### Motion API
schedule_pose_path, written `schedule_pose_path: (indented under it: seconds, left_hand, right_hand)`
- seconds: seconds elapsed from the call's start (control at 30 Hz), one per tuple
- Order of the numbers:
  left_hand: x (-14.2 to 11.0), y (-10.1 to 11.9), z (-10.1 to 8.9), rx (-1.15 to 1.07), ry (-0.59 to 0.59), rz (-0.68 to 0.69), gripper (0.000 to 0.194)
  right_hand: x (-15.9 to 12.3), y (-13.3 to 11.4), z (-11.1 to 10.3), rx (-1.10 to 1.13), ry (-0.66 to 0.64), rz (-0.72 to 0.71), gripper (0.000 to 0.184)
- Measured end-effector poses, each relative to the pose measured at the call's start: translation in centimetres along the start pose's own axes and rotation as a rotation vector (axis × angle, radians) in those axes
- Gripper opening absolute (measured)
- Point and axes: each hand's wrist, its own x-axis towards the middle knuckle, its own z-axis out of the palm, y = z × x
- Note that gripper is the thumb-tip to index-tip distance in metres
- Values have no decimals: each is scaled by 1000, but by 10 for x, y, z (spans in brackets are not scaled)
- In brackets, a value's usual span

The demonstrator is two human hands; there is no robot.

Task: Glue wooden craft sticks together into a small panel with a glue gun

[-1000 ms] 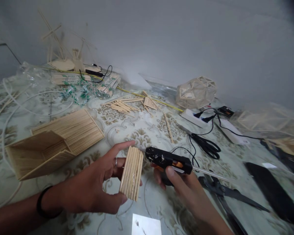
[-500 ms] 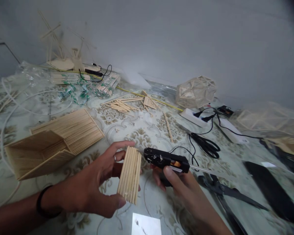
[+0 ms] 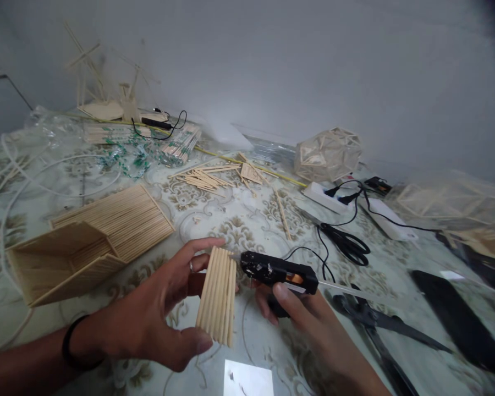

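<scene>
Between the thumb and fingers of my left hand (image 3: 160, 308) is a small panel of wooden sticks (image 3: 216, 297), laid side by side and held tilted above the table. My right hand (image 3: 297, 313) grips a black hot glue gun (image 3: 278, 269) with a clear glue stick (image 3: 346, 289) coming out of its back. The gun's nozzle points left at the upper right edge of the panel; whether it touches cannot be told. Left of my hands lies a larger stick-built piece with a flat panel (image 3: 119, 217) and an open box (image 3: 66, 264).
Loose sticks (image 3: 208, 179) lie mid-table. Scissors (image 3: 346, 245), pliers-like cutters (image 3: 367, 319) and a black phone-like slab (image 3: 457, 313) lie to the right. A power strip (image 3: 325, 198) with plugs and cables stands behind. Stick models (image 3: 328, 154) and packed sticks (image 3: 181, 144) line the wall.
The panel in my left hand has shifted slightly left and down and tilted a little. The glue gun has moved slightly left along with it, its nozzle staying by the panel's upper edge.
</scene>
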Motion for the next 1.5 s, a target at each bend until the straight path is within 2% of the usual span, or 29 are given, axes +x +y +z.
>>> schedule_pose_path:
  seconds: [0.2, 0.37, 0.6, 1.0, 1.5]
  left_hand:
    - [1, 4, -2, 25, 2, 2, 93]
    - [-2, 0, 1, -41, 42, -20, 91]
    - [-4, -3, 2, -159, 80, -87, 88]
    - [-1, 0, 1, -181, 93, -62, 82]
    - [-1, 6, -1, -151, 96, -82, 79]
  right_hand:
    - [-3, 2, 3, 26, 41, 17, 50]
    - [-5, 5, 0, 13, -29, -1, 51]
    - [-2, 1, 0, -38, -33, 18, 58]
    - [-6, 16, -6, -75, -57, 1, 54]
    - [-8, 16, -8, -65, -89, -36, 55]
